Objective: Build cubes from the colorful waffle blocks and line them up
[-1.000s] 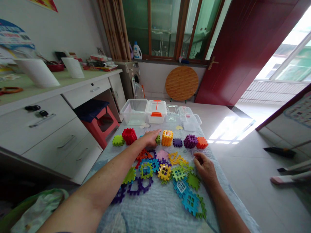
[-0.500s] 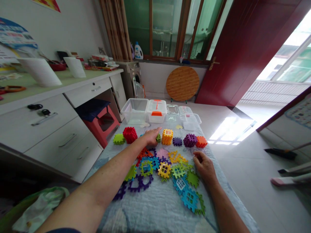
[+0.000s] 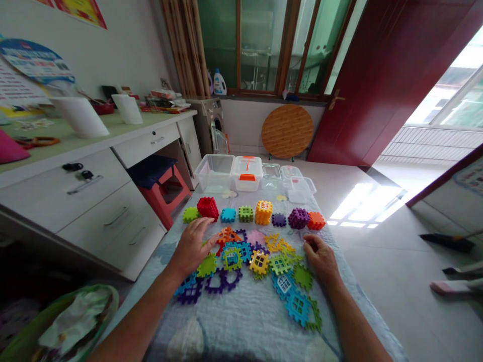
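Observation:
My left hand (image 3: 194, 245) is stretched out over the left edge of a loose pile of plastic building panels, fingers apart, with nothing visible in it. Its fingertips are close to a stack of red panels (image 3: 207, 208). An orange panel (image 3: 228, 235) and a lime-green panel (image 3: 207, 265) lie near its thumb. My right hand (image 3: 320, 257) rests at the pile's right side with curled fingers, and I see nothing in them. Beside it are a green panel (image 3: 302, 277) and a blue panel (image 3: 298, 307). A yellow window panel (image 3: 259, 262) lies mid-pile.
Behind the pile runs a row of sorted panels: light blue (image 3: 228, 215), green (image 3: 245, 213), a yellow stack (image 3: 263, 213), purple (image 3: 299, 218) and orange (image 3: 316, 220). Clear plastic boxes (image 3: 215, 173) line the table's far end. A stool (image 3: 162, 181) stands left.
My left hand has drawn back and left from the green panels in the row, which now show fully along with the light blue ones. My right hand has stayed in place. The view has shifted slightly.

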`<move>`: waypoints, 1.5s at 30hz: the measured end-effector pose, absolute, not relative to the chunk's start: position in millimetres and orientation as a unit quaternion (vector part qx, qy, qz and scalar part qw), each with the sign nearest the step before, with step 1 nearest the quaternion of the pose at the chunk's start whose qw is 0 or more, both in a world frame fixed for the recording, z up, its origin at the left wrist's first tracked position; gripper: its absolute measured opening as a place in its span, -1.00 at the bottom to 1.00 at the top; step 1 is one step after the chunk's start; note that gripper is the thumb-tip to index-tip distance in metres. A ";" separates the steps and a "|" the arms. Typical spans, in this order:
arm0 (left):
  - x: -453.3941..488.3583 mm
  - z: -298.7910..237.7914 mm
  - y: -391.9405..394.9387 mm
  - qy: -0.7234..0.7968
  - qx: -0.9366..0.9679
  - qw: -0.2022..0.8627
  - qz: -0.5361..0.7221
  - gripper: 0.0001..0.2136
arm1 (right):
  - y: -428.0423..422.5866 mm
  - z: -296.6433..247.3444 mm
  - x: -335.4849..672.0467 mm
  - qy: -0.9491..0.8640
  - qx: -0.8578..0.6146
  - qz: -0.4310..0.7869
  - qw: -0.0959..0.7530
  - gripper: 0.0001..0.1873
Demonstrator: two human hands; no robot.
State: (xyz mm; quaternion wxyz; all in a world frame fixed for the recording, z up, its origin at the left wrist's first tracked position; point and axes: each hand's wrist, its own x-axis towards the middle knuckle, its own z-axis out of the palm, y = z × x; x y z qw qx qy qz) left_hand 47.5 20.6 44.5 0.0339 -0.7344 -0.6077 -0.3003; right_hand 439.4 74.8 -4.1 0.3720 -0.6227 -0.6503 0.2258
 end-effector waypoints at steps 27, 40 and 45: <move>37.6 19.6 -22.9 -0.686 -0.629 -0.001 -0.366 -0.73 | 74.2 -4.0 441.9 -0.660 -0.626 0.200 0.364 -0.61; 35.4 17.4 -19.0 -0.687 -0.632 -0.004 -0.358 -0.76 | 74.1 -5.7 441.9 -0.651 -0.628 0.209 0.372 -0.62; 35.5 17.4 -15.8 -0.687 -0.632 -0.003 -0.357 -0.76 | 76.0 -6.3 442.0 -0.651 -0.628 0.207 0.373 -0.62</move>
